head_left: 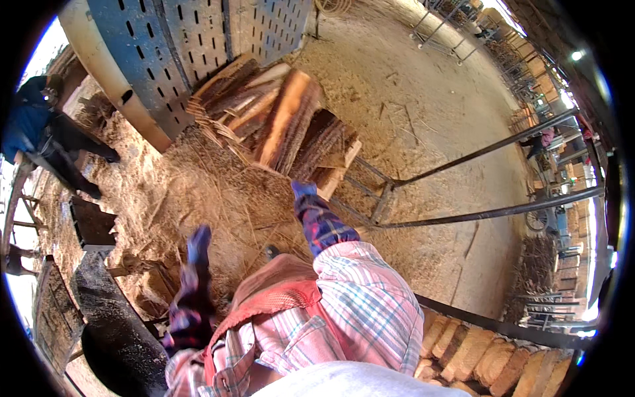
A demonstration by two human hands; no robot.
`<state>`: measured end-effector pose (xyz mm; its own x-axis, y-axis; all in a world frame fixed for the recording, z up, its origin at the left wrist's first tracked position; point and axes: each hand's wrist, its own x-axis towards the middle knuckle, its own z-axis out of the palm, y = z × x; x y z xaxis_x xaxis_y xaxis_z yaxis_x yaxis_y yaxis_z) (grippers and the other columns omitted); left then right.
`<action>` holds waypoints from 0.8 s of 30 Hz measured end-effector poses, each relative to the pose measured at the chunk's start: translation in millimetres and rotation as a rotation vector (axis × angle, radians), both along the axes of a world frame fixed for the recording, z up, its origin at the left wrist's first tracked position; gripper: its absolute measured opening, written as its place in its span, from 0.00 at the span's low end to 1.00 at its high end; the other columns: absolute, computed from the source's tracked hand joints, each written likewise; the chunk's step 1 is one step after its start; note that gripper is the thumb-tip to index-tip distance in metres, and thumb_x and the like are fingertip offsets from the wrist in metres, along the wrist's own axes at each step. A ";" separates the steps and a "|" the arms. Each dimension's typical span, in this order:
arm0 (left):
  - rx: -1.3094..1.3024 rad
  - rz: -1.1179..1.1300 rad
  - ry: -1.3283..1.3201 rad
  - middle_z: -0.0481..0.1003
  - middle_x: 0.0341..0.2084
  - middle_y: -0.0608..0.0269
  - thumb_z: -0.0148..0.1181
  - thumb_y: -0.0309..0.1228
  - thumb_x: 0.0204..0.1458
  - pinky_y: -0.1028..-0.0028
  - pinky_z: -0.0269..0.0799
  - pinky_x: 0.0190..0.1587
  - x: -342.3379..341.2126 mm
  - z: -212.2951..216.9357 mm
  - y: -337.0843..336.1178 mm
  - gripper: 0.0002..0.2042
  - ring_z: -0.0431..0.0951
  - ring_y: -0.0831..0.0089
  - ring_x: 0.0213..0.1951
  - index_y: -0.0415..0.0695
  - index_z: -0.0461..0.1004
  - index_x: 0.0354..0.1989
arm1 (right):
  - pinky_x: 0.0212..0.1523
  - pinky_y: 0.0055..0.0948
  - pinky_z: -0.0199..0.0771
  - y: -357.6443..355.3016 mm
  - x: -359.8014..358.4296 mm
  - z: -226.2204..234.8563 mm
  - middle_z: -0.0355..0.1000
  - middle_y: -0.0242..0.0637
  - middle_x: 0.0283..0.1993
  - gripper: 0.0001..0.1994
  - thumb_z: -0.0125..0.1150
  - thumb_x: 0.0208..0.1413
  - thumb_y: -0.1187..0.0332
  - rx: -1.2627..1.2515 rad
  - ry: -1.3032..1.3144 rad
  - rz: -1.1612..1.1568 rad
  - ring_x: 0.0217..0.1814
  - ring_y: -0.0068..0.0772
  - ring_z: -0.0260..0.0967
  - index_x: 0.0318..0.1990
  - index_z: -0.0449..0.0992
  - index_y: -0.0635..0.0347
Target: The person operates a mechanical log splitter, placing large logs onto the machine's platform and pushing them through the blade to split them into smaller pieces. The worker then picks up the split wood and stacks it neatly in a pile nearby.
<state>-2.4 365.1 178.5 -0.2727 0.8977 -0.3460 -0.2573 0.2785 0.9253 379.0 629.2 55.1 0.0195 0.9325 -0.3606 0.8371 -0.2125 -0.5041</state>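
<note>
Right hand: the gloved right hand [303, 190] reaches forward to the near edge of the stacked wood slabs [291, 122]; its grip cannot be told (fingers blurred).
Left hand: the left hand [198, 243], gloved too, hangs over the sawdust floor [218, 192], grasping nothing visible.
Wood: piled on a metal cart [380, 198] beside the perforated blue panel [192, 46].
Bystander: another person [46, 126] stands far left.

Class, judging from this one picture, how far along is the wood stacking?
Done: a heap of split slabs already lies on the metal cart. In hand: nothing; the gloved right hand reaches toward the heap, and the left hand hangs blurred over the straw. Left: stacked logs beside the person remain.
</note>
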 end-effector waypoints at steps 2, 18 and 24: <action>-0.109 0.219 0.042 0.63 0.14 0.77 0.54 0.41 0.53 0.79 0.55 0.18 -34.4 -15.3 -122.9 0.13 0.61 0.83 0.16 0.52 0.67 0.19 | 0.61 0.36 0.55 -84.3 -106.6 -12.1 0.56 0.54 0.62 0.38 0.55 0.49 0.45 -0.203 0.151 -0.154 0.64 0.46 0.56 0.59 0.59 0.68; -0.108 1.205 -0.435 0.75 0.33 0.60 0.54 0.41 0.52 0.71 0.70 0.32 11.9 7.9 -406.3 0.16 0.75 0.70 0.31 0.42 0.72 0.42 | 0.29 0.36 0.67 -278.2 -385.0 -49.6 0.73 0.40 0.27 0.20 0.59 0.50 0.53 -0.514 0.133 1.125 0.27 0.33 0.68 0.35 0.77 0.64; -0.097 1.465 -0.389 0.76 0.32 0.60 0.55 0.42 0.52 0.72 0.69 0.34 48.1 -24.6 -518.2 0.17 0.75 0.73 0.32 0.44 0.72 0.44 | 0.13 0.24 0.51 -461.6 -441.4 27.2 0.59 0.25 0.15 0.11 0.59 0.52 0.62 -0.977 0.361 1.185 0.13 0.21 0.53 0.22 0.66 0.51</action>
